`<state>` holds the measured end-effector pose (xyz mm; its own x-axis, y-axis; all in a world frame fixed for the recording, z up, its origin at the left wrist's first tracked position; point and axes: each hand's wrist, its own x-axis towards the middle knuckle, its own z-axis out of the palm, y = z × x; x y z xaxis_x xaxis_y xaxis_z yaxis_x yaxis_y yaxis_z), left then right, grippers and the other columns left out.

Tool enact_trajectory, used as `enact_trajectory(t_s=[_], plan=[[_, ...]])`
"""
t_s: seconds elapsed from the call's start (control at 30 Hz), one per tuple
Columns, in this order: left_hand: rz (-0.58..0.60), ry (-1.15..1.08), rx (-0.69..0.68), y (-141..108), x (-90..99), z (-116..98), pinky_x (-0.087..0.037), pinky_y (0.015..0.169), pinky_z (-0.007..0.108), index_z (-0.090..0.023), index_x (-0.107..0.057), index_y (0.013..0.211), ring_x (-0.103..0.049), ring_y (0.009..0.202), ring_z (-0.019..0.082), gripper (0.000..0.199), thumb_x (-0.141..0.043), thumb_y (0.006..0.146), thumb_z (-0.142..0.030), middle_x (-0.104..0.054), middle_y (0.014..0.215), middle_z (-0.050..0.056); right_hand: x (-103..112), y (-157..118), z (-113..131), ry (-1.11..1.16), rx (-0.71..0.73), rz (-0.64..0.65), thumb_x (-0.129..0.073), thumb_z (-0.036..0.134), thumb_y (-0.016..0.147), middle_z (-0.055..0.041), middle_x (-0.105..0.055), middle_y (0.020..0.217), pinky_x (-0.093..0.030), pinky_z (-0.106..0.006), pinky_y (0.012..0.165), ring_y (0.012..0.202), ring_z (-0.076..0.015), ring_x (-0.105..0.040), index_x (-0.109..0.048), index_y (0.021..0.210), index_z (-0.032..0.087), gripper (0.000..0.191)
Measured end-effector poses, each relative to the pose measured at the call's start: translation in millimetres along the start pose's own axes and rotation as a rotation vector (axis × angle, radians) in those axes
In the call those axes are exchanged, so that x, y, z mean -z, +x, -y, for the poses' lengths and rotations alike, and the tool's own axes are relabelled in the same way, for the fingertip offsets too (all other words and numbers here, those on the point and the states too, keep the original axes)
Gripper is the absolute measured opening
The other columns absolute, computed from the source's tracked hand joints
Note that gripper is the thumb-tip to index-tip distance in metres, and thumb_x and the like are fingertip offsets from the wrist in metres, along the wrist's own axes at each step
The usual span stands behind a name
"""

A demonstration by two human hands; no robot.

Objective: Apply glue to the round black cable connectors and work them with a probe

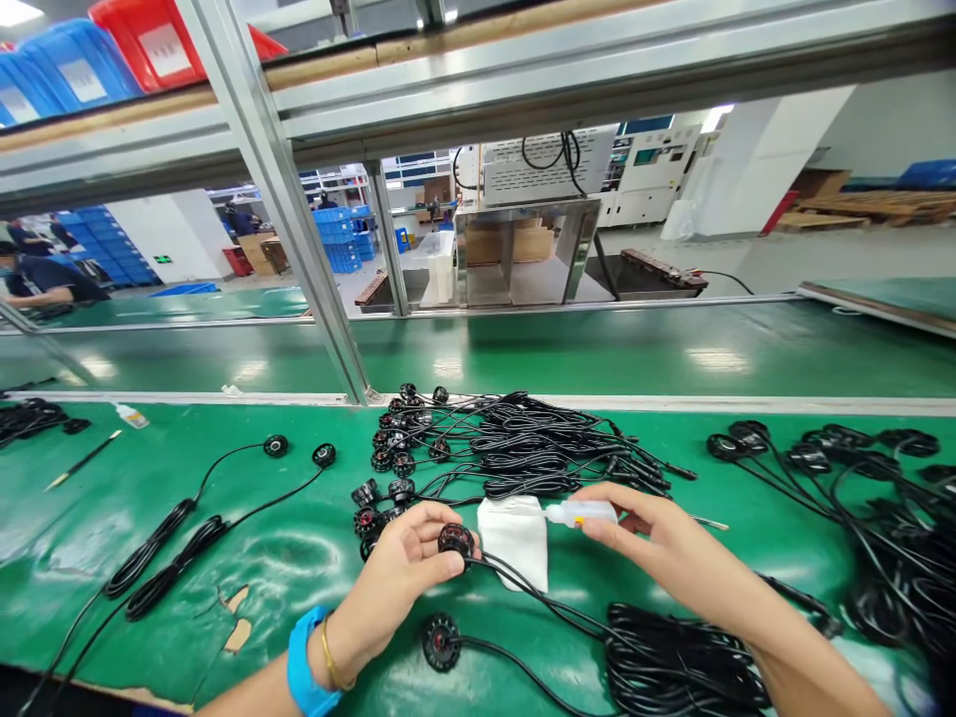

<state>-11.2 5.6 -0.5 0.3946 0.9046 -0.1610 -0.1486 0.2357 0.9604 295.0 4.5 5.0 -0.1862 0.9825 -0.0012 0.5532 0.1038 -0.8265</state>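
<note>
Between the thumb and fingers of my left hand is a round black cable head, its black cable trailing right toward a coiled bundle. My right hand grips a small translucent squeeze bottle with a white nozzle pointing left. That nozzle is over the edge of a white cloth lying on the bench, apart from the cable head. Below my left hand, another round black head with a cable rests on the green surface.
Several coiled black cables with round heads lie beyond my hands. More cables pile up at right, and two lie left. A brush and another bottle lie far left. A metal post rises behind the bench.
</note>
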Motion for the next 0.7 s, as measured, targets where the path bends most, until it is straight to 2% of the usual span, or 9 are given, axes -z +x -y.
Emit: enact_trajectory(t_s=[0.2,0.3,0.43,0.7], plan=[[0.018,-0.012,-0.007,-1.4,-0.4,2.9,-0.05,0.083,0.031,-0.017,-0.061,0.103,-0.07,0.095,0.022,0.033,-0.079,0.076,-0.022,-0.076,0.098,0.01,-6.0,4.0,6.6,0.204,-0.14,-0.202,-0.066,0.061,0.077,-0.0064,-0.073,0.087,-0.054,-0.031,0.065,0.071,-0.0197,-0.062,-0.073,0.1,0.02,0.048],[0.033,-0.018,-0.009,-2.4,-1.1,2.3,-0.05,0.083,0.03,-0.018,-0.061,0.103,-0.069,0.095,0.021,0.032,-0.079,0.077,-0.021,-0.076,0.098,0.009,-9.1,5.9,6.4,0.296,-0.185,-0.221,-0.071,0.062,0.072,-0.0086,-0.074,0.092,-0.056,-0.032,0.066,0.077,-0.0222,-0.066,-0.074,0.098,0.019,0.051],[0.049,-0.023,-0.006,-3.3,-2.1,0.7,-0.05,0.082,0.029,-0.018,-0.061,0.101,-0.069,0.093,0.02,0.03,-0.079,0.077,-0.021,-0.075,0.097,0.009,-12.8,6.9,2.4,0.366,-0.195,-0.214,-0.071,0.064,0.073,-0.0116,-0.074,0.097,-0.057,-0.032,0.066,0.088,-0.0268,-0.07,-0.073,0.101,0.018,0.054],[-0.001,-0.076,-0.015,-5.6,-7.0,3.1,-0.052,0.087,0.035,-0.019,-0.057,0.101,-0.068,0.097,0.022,0.029,-0.077,0.081,-0.025,-0.072,0.098,0.008,-14.2,6.3,6.5,0.361,-0.181,-0.267,-0.072,0.069,0.07,-0.0125,-0.075,0.093,-0.058,-0.032,0.062,0.086,-0.0281,-0.071,-0.072,0.099,0.018,0.059]])
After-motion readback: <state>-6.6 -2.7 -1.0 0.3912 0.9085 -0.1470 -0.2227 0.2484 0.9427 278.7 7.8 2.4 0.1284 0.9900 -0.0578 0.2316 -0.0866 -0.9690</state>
